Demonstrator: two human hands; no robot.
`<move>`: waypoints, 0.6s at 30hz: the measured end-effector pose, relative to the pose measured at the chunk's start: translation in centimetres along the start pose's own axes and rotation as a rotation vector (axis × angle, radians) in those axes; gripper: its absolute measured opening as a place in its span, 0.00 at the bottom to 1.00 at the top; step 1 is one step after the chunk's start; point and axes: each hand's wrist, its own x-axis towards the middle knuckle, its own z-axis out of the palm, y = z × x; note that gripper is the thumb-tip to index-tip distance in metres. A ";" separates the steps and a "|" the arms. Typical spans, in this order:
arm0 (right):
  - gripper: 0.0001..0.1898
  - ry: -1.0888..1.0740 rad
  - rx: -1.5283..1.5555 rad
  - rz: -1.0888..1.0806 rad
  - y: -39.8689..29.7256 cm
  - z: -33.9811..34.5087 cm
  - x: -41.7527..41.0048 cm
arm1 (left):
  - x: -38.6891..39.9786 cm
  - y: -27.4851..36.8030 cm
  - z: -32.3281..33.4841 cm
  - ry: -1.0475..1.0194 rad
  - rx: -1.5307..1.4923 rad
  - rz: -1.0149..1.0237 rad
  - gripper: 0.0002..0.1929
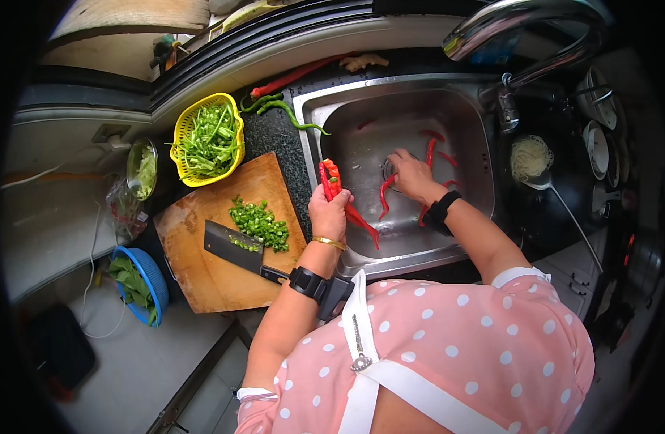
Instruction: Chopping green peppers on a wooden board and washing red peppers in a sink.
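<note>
My left hand (329,210) grips a bunch of red chili peppers (332,179) above the left side of the stainless steel sink (359,135). Their ends stick out above and below the fist. My right hand (415,176) reaches down into the basin over the drain strainer (389,165). Its thumb lies at the upper end of a loose red chili pepper (384,199); whether it pinches that pepper cannot be made out. Several other red chili peppers (430,153) are scattered over the basin floor, some partly hidden by my right wrist.
Left of the sink, a cleaver (232,247) and chopped green peppers (262,225) lie on a wooden cutting board (196,260). A yellow basket (240,142) of cut greens stands behind it. The faucet (506,103) arches over the sink's back right. A wok (527,211) sits right, with a strainer (538,182).
</note>
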 end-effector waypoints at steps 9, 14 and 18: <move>0.08 -0.284 0.015 -0.149 0.9 -1.1 -0.6 | 0.6 -0.9 0.2 -0.091 0.220 0.141 0.08; 0.09 -0.290 0.555 -0.411 -5.5 -5.9 -0.2 | 1.0 -1.5 0.4 -0.171 0.590 0.301 0.11; 0.08 -0.321 0.690 -0.369 -6.5 -5.7 0.9 | 2.0 -2.2 -0.4 -0.275 0.261 0.168 0.14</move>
